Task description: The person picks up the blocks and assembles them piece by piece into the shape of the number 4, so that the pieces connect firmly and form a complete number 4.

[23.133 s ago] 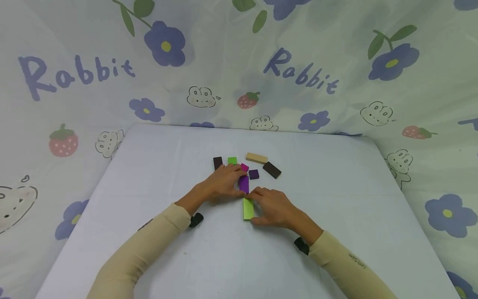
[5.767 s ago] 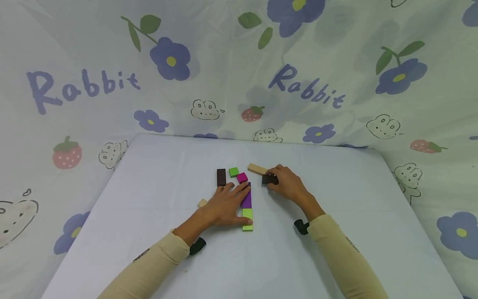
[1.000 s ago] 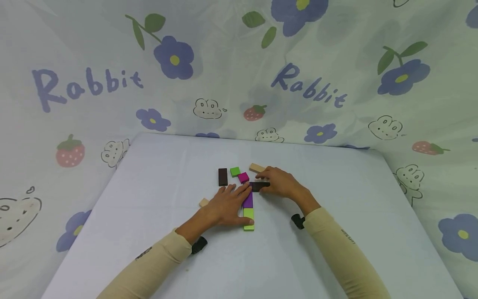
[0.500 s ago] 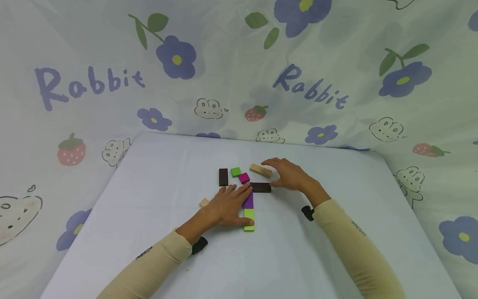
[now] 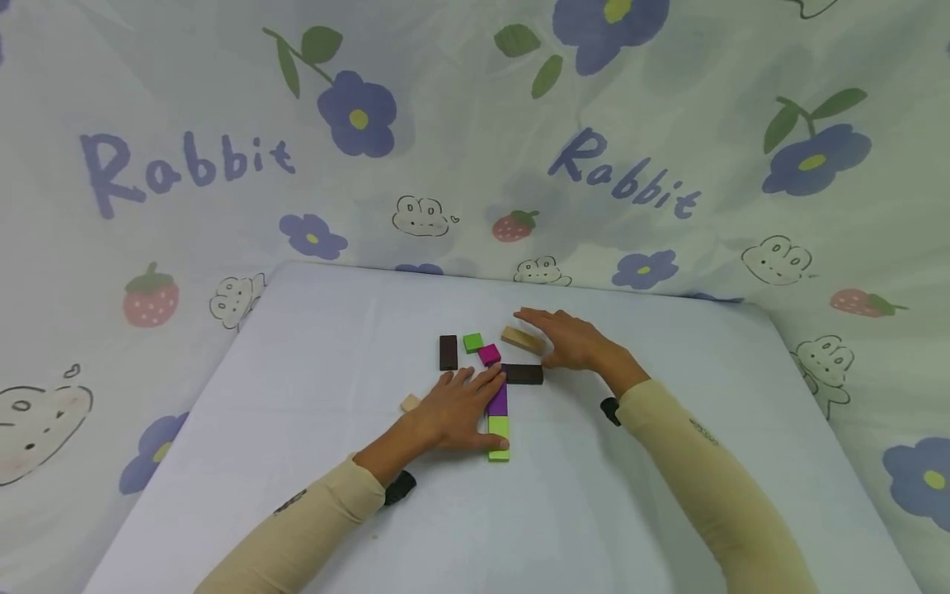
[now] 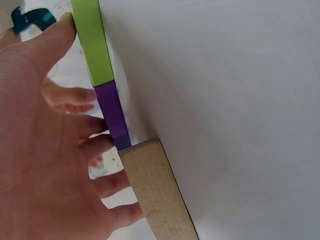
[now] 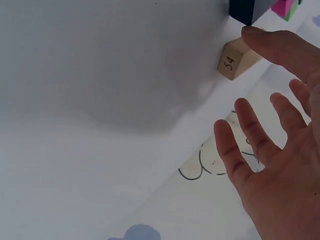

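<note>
My left hand (image 5: 456, 414) lies with fairly straight fingers along a row of blocks, its thumb at the lime block (image 5: 499, 433) and fingertips near the purple block (image 5: 498, 401). A dark purple block (image 6: 122, 141) continues that row. Extending right from the row's far end is a dark brown block (image 5: 524, 374). My right hand (image 5: 580, 342) is spread and holds nothing; its thumb is close to the brown block's right end, its fingers above a long wooden block (image 5: 523, 339). The right wrist view shows the thumb in front of this wooden block (image 7: 235, 61), marked 54.
Beyond the row sit a magenta block (image 5: 489, 355), a green block (image 5: 472, 343) and an upright-lying dark brown block (image 5: 449, 352). A light wooden block (image 5: 410, 403) is partly hidden by the left hand. A patterned cloth (image 5: 460, 107) hangs behind the white table (image 5: 356, 322).
The right hand brought the dark brown block left against the row's far end, then let go and moved up and right to the long wooden block. The left hand has stayed on the row.
</note>
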### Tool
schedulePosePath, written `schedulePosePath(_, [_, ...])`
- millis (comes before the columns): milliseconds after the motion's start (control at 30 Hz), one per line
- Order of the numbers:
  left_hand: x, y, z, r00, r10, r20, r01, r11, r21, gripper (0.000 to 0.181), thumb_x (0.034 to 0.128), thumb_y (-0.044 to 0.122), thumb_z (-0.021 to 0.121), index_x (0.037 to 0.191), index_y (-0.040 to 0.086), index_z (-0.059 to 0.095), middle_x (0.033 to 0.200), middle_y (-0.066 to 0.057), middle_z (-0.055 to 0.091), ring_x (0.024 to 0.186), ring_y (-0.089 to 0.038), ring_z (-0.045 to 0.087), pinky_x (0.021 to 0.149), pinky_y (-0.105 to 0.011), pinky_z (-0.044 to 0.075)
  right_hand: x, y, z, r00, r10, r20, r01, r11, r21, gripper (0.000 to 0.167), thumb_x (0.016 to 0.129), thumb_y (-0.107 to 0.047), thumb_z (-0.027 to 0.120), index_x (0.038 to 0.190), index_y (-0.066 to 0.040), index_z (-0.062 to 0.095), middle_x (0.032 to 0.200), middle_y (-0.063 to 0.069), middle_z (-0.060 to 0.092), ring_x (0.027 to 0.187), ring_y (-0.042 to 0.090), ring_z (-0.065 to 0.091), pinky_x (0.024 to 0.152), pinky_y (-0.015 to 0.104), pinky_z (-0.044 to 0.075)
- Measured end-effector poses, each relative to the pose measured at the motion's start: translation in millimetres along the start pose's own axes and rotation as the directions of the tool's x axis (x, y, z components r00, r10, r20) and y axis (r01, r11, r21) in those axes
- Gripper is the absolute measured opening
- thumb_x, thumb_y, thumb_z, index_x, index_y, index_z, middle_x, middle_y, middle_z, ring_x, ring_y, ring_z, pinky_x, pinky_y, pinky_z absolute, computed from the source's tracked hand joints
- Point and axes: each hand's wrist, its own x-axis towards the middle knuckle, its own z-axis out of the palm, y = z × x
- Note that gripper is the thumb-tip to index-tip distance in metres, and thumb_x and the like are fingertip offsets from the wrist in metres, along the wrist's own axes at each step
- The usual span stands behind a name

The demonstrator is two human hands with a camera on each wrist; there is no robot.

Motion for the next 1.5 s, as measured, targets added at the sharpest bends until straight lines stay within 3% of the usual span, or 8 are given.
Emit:
schedulePosePath(400, [1.1,-1.5,2.9,1.0,-0.002,-0.008,0.002,1.0,-0.004,0.104,0.085,0.077,0.056,0.163,0.017,0.023,0.169,0.0,0.014,0.15,-0.039,0.024,0.116,-0.061,0.025,16.6,6.2,0.1,0.998,-0.023,0.053,0.023,1.0,-0.015,0.103,0.081,-0.006,0.084,0.162,-0.027,0.024,0.167,-0.001,0.022,0.136,0.04,0.046,0.1,0.06,0.047])
schedulePosePath(700, [-0.1,-0.2,3.5,1.0,-0.006,0.002,0.006,1.0,-0.002,0.103,0.0857,0.077,0.056,0.163,0.018,0.022,0.169,0.0,0.013,0.15,-0.039,0.024,0.117,-0.06,0.024,27.7,5.1,0.9,0.994,-0.015,0.108,0.018,0.999,-0.028,0.107,0.08,-0.009,0.086,0.163,-0.031,0.021,0.166,-0.001,0.026,0.135,0.038,0.047,0.102,0.061,0.045])
schedulePosePath(1033, [-1.0,0.7,0.6,1.0,-0.008,0.002,0.008,1.0,-0.001,0.102,0.0863,0.075,0.057,0.163,0.018,0.022,0.169,0.0,0.014,0.15,-0.039,0.024,0.117,-0.061,0.024,35.6,0.8,2.5,0.985,0.019,0.169,-0.008,0.998,-0.067,0.098,0.082,-0.019,0.083,0.161,-0.035,0.027,0.165,-0.003,0.029,0.132,0.036,0.047,0.1,0.062,0.045])
schedulePosePath(1300, [-1.3,1.1,0.7,1.0,-0.009,0.006,0.009,1.0,-0.009,0.102,0.0858,0.076,0.057,0.163,0.018,0.023,0.169,0.0,0.014,0.15,-0.039,0.024,0.117,-0.061,0.024,34.9,-5.4,0.9,0.98,0.005,0.197,0.035,0.979,-0.199,0.093,0.086,-0.014,0.08,0.161,-0.031,0.027,0.166,-0.001,0.027,0.139,0.043,0.042,0.103,0.062,0.043])
schedulePosePath(1500, [-1.0,0.6,0.7,1.0,-0.009,0.005,0.009,1.0,-0.002,0.102,0.0857,0.076,0.057,0.163,0.018,0.022,0.169,0.0,0.013,0.15,-0.039,0.024,0.117,-0.061,0.024,34.7,-6.2,-0.2,0.983,0.001,0.183,0.039,0.975,-0.217,0.084,0.089,-0.016,0.077,0.159,-0.029,0.032,0.164,0.0,0.032,0.134,0.038,0.047,0.104,0.061,0.043])
